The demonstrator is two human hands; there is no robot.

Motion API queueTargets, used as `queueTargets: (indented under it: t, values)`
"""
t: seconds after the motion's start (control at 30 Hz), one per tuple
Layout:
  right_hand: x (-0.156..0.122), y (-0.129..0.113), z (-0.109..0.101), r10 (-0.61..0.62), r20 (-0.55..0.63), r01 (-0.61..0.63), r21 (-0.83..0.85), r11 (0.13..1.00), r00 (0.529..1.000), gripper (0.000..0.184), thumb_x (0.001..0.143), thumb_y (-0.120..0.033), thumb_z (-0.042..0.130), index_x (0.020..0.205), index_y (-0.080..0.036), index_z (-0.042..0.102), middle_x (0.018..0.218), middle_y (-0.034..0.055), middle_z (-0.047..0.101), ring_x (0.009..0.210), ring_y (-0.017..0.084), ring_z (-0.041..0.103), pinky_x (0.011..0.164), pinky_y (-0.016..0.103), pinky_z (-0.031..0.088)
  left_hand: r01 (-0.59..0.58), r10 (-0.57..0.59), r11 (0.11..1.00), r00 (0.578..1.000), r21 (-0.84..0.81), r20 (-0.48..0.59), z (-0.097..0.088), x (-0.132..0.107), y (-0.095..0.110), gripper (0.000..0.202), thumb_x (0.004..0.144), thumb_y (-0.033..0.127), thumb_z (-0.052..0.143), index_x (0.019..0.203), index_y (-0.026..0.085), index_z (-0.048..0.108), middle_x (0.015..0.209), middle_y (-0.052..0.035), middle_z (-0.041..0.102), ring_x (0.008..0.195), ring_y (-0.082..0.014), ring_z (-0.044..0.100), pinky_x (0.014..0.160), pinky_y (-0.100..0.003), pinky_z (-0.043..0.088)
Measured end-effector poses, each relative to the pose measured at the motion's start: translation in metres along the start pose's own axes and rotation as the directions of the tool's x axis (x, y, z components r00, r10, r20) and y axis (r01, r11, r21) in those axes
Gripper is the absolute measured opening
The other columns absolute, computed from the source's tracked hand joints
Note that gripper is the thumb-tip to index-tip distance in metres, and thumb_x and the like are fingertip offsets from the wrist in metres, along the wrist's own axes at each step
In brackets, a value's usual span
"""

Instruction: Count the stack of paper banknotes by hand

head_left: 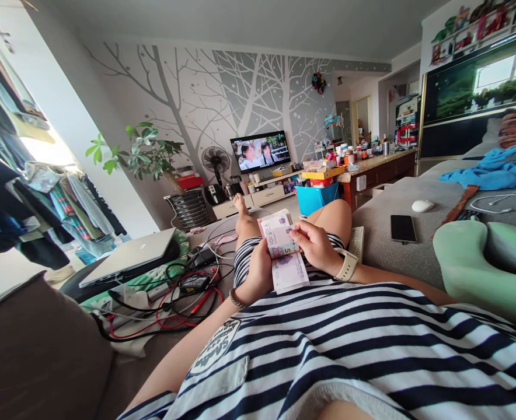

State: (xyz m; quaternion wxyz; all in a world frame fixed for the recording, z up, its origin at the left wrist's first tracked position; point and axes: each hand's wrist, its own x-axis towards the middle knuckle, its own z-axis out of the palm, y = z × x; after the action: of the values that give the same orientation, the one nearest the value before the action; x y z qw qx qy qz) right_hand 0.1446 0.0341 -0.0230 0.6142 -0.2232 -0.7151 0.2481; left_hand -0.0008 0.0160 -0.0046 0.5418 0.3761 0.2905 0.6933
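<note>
A small stack of banknotes (289,269) is held above my lap, the front one pale purple with a 5 on it. My left hand (258,269) grips the stack along its left edge. With thumb and fingers, my right hand (316,244) pinches the upper right side of the notes. The upper part of the front note looks bent over, and more paper edges show behind it. A pale watch (346,265) is on my right wrist and a braided bracelet (236,298) on my left.
Tangled cables (188,286) and a closed laptop (131,256) lie on the left. To the right are a black phone (403,228), a white mouse (423,205) and a green cushion (468,262). A lit television (260,151) stands ahead, near a cluttered wooden table (380,163).
</note>
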Motion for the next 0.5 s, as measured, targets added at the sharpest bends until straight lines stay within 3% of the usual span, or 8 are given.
queueTargets:
  t: [0.27, 0.5]
  values:
    - [0.0001, 0.0038, 0.0007, 0.01, 0.014, -0.011, 0.021, 1.0, 1.0, 0.035, 0.101, -0.056, 0.057, 0.091, -0.022, 0.06, 0.073, 0.0004, 0.061, 0.065, 0.016, 0.054, 0.059, 0.026, 0.043, -0.017, 0.017, 1.0, 0.999, -0.002, 0.028, 0.0012, -0.0009, 0.0016, 0.021, 0.07, 0.02, 0.082, 0.091, 0.018, 0.077, 0.086, -0.0027, 0.083, 0.094, -0.028, 0.08, 0.085, -0.033, 0.064]
    - [0.0001, 0.0039, 0.0004, -0.025, 0.015, 0.024, 0.032, 0.999, 1.0, 0.039, 0.102, -0.058, 0.057, 0.087, -0.022, 0.059, 0.07, -0.0006, 0.056, 0.064, 0.016, 0.051, 0.059, 0.027, 0.041, -0.083, 0.082, 0.996, 0.996, 0.044, 0.024, 0.0017, -0.0033, 0.004, 0.019, 0.065, 0.02, 0.085, 0.081, 0.017, 0.074, 0.081, -0.0012, 0.08, 0.091, -0.0275, 0.078, 0.077, -0.03, 0.062]
